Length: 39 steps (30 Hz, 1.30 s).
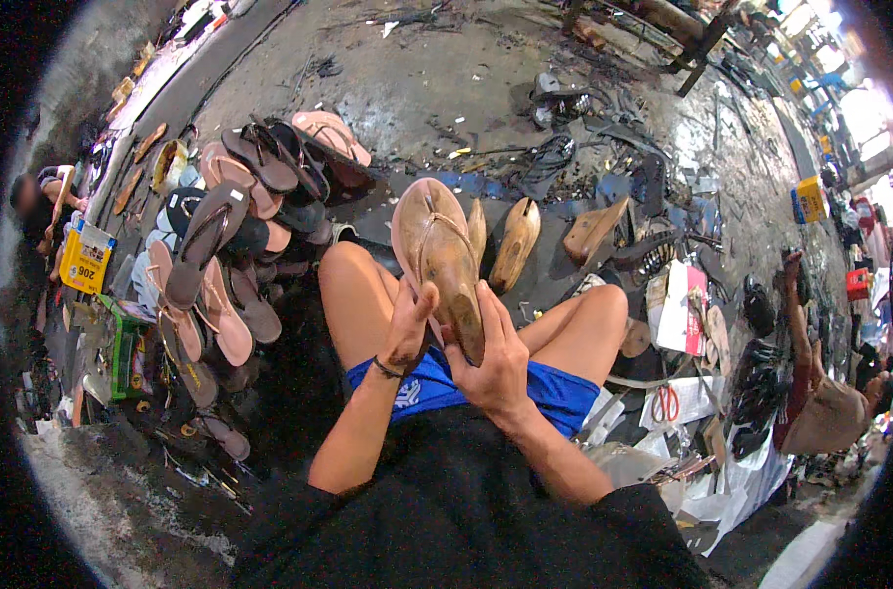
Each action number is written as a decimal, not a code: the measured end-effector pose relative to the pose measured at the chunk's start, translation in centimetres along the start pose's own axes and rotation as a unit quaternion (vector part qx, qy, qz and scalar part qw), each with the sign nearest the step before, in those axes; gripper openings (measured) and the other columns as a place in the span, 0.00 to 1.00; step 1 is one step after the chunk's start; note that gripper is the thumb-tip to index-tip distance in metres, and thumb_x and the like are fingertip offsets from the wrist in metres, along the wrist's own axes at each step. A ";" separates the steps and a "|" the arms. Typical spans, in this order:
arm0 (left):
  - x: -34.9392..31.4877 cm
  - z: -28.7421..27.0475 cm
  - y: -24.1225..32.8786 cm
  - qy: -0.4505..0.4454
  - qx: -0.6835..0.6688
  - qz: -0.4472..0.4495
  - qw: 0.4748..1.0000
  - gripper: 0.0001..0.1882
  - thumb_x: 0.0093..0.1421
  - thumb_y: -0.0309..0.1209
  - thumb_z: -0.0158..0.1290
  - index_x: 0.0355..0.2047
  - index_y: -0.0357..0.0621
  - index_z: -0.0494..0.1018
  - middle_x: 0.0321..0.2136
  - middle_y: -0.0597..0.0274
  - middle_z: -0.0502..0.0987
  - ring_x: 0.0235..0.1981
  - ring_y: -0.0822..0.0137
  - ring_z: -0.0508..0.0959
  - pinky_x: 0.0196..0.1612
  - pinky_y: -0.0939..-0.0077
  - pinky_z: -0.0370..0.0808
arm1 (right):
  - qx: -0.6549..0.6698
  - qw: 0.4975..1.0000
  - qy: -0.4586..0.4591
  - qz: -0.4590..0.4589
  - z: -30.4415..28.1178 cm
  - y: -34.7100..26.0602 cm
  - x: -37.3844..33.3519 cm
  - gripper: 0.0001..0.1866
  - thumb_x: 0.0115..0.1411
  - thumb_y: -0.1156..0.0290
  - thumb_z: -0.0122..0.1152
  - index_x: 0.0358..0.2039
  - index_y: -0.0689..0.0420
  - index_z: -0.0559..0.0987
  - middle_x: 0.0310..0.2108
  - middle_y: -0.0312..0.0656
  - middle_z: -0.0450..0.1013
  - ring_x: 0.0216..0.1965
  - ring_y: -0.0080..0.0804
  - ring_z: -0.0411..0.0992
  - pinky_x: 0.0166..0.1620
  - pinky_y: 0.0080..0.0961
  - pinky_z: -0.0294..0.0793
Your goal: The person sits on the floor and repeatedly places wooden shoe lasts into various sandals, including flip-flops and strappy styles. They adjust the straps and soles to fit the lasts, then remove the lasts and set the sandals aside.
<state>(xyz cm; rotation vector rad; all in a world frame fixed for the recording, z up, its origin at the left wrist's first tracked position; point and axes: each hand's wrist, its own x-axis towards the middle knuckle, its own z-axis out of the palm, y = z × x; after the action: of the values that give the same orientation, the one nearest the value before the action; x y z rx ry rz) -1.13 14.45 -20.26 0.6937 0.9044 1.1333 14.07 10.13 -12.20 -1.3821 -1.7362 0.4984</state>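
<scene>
Both hands on one pink sandal (404, 239) with a wooden last (451, 285) lying on its insole, thin strap (430, 232) across the last. Sandal held up over the lap, toe end far, heel end near. Left hand (409, 324): grip curled partly closed at the near left edge, thumb up against the last, fingers underneath mostly hidden. Right hand (494, 365): grip closed around the near right side, fingers along the last, thumb by the heel end. Black band (387, 370) on left wrist, blue shorts (562, 393) under the hands.

Just beyond the sandal, to the right, another last (515, 245) on the ground; further right, a wooden block (596, 231), then black strappy footwear (647, 251). Left: heap of sandals, including a brown sandal (206, 245) overlapping others and a pink-soled pair nearer. Far left of centre: more pink and dark sandals, piled. Left edge: yellow box (86, 257), green crate (130, 350) nearer. Right: white and pink box (678, 309), red-handled scissors (665, 403) on paper nearer, black plastic bags (756, 388) further right, then another person (825, 414) near the right edge
</scene>
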 end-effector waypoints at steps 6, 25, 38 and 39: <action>1.4 2.8 4.9 -0.017 0.078 -0.029 0.996 0.43 0.59 0.54 0.63 0.62 0.34 0.62 0.52 0.55 0.73 0.52 0.66 0.75 0.54 0.68 0.75 | 0.098 0.989 -0.107 0.032 -2.1 0.5 0.7 0.51 0.49 0.61 0.76 0.67 0.68 0.58 0.60 0.65 0.66 0.59 0.59 0.70 0.60 0.43 0.72; -13.3 5.3 7.6 -0.175 -0.097 -0.061 0.978 0.81 0.32 0.63 0.75 0.73 0.36 0.37 0.70 0.53 0.53 0.70 0.59 0.58 0.72 0.63 0.52 | 0.534 0.729 -0.222 0.366 -8.2 -3.0 -8.1 0.25 0.76 0.55 0.40 0.57 0.63 0.73 0.46 0.38 0.75 0.48 0.24 0.71 0.53 0.27 0.72; -10.4 8.3 9.9 -0.084 0.022 0.080 0.993 0.74 0.34 0.50 0.79 0.70 0.37 0.42 0.64 0.48 0.62 0.63 0.59 0.66 0.65 0.61 0.65 | 0.504 0.716 -0.276 0.397 -6.2 1.2 -4.7 0.43 0.62 0.57 0.67 0.70 0.63 0.57 0.67 0.47 0.58 0.67 0.40 0.59 0.68 0.39 0.60; -9.4 8.7 10.4 -0.043 0.040 0.092 0.994 0.73 0.35 0.49 0.80 0.70 0.38 0.42 0.62 0.49 0.63 0.62 0.58 0.67 0.64 0.60 0.67 | 0.507 0.769 -0.231 0.314 -6.8 0.8 -3.9 0.46 0.59 0.58 0.70 0.70 0.63 0.56 0.67 0.49 0.58 0.68 0.42 0.58 0.68 0.39 0.60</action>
<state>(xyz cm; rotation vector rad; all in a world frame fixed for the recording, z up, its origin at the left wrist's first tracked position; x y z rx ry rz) 0.38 8.32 -5.04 0.8995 0.8296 1.2245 20.11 5.52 -10.36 -0.9767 -0.9088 1.9491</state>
